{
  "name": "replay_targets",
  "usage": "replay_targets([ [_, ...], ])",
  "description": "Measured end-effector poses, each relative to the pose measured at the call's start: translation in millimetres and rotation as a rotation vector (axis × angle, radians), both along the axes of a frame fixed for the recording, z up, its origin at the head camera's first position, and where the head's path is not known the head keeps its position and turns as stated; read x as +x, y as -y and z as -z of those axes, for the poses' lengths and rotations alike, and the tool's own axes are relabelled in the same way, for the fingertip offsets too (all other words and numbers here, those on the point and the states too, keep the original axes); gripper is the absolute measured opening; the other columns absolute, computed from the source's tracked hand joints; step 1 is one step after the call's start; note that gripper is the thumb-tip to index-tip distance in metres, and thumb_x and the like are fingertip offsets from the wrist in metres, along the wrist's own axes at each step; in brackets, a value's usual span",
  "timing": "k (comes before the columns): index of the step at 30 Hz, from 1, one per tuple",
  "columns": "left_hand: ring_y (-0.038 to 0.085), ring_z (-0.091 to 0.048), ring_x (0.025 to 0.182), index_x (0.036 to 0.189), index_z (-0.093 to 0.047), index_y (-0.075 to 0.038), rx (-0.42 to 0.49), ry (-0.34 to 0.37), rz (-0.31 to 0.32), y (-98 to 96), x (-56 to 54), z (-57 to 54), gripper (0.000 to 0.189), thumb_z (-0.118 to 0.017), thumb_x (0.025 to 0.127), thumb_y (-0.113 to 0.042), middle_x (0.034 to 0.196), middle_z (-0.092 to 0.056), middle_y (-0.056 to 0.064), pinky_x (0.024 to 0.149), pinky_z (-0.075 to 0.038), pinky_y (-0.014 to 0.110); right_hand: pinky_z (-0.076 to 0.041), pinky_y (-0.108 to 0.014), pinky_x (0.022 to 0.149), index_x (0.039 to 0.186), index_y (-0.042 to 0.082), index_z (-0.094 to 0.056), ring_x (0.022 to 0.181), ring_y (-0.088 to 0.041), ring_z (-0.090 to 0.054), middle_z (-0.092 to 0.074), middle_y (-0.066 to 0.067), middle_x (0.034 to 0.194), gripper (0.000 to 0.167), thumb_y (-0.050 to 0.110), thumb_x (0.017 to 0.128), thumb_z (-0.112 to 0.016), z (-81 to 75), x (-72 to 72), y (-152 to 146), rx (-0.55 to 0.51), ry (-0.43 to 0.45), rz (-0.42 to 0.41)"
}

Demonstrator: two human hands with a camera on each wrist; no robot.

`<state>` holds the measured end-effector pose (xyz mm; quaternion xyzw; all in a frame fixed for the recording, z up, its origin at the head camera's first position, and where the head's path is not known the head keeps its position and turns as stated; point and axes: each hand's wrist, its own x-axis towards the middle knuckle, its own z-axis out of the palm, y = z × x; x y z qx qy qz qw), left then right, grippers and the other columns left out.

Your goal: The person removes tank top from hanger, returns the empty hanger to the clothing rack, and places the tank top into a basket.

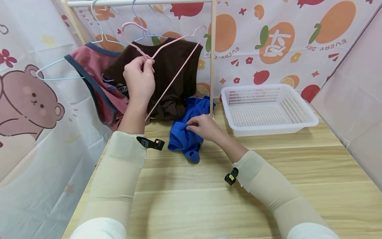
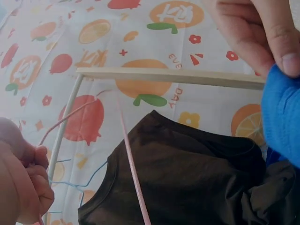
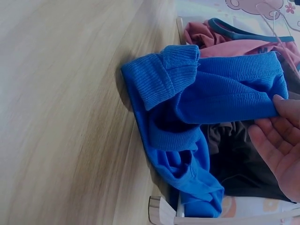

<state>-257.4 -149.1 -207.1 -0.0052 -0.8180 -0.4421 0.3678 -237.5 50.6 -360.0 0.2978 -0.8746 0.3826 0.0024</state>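
My left hand (image 1: 139,79) pinches a pink clothes hanger (image 1: 176,74) just below its hook and holds it up before the rack. Nothing hangs on that hanger. With thumb and fingers my right hand (image 1: 206,127) pinches the edge of a crumpled blue garment (image 1: 186,141) lying on the table. Ribbed cuffs or bands of the blue garment (image 3: 178,93) show in the right wrist view. Behind the pink hanger a dark brown sleeveless top (image 1: 170,76) hangs on a blue hanger (image 1: 138,16). To its left hangs a pink top with navy trim (image 1: 95,79) on a light green hanger (image 1: 59,79).
A wooden rack (image 1: 213,59) with a white top bar (image 1: 119,4) stands at the back of the table (image 1: 191,205). Right of it sits a white perforated plastic basket (image 1: 270,127). A fruit-patterned cloth (image 1: 250,20) covers the wall behind.
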Motion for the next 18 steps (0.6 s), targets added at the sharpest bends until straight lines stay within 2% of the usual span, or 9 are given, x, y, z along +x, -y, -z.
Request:
replay_targets([
  [5,0.014,-0.055,0.085,0.108,-0.075,-0.012,-0.148,0.160,-0.043,-6.2,-10.7,-10.3,0.033,-0.048,0.103,-0.031,0.095,-0.069,0.003,0.070,-0.037,0.023,-0.055,-0.022,0.073,0.104,0.008,-0.076,0.083,-0.009,-0.066,-0.074,-0.002,0.096,0.016,0.018,0.095,-0.066,1.5,-0.1,-4.0,-0.011,0.001,0.003],
  [8,0.019,-0.059,0.094,0.112,-0.073,-0.015,-0.210,0.243,-0.068,-10.5,-19.5,-17.5,0.035,-0.046,0.103,-0.035,0.110,-0.071,0.004,0.075,-0.041,0.030,-0.055,-0.022,0.073,0.104,0.008,-0.076,0.084,-0.009,-0.066,-0.074,-0.002,0.096,0.017,0.018,0.095,-0.066,2.5,-0.2,-5.9,-0.015,-0.001,0.001],
  [11,0.020,-0.061,0.102,0.114,-0.072,-0.016,-0.254,0.313,-0.083,-15.5,-27.8,-25.5,0.037,-0.043,0.103,-0.037,0.117,-0.069,0.002,0.081,-0.044,0.036,-0.055,-0.022,0.073,0.104,0.008,-0.076,0.084,-0.009,-0.066,-0.074,-0.002,0.096,0.017,0.018,0.095,-0.066,3.5,-0.8,-7.6,-0.017,-0.001,0.002],
  [15,0.021,-0.060,0.104,0.108,-0.071,-0.018,-0.301,0.366,-0.088,-22.3,-37.0,-36.0,0.039,-0.041,0.102,-0.041,0.114,-0.068,0.001,0.082,-0.044,0.038,-0.055,-0.022,0.073,0.104,0.008,-0.076,0.082,-0.009,-0.066,-0.074,-0.002,0.095,0.017,0.018,0.095,-0.066,4.6,-1.8,-10.1,-0.015,0.001,0.006],
  [18,0.021,-0.059,0.101,0.093,-0.068,-0.020,-0.341,0.377,-0.085,-26.4,-44.5,-44.2,0.037,-0.040,0.101,-0.043,0.099,-0.065,-0.001,0.079,-0.043,0.037,-0.055,-0.022,0.073,0.104,0.007,-0.076,0.082,-0.009,-0.066,-0.075,-0.002,0.095,0.017,0.018,0.095,-0.067,5.4,-2.9,-11.4,-0.012,-0.002,0.005],
])
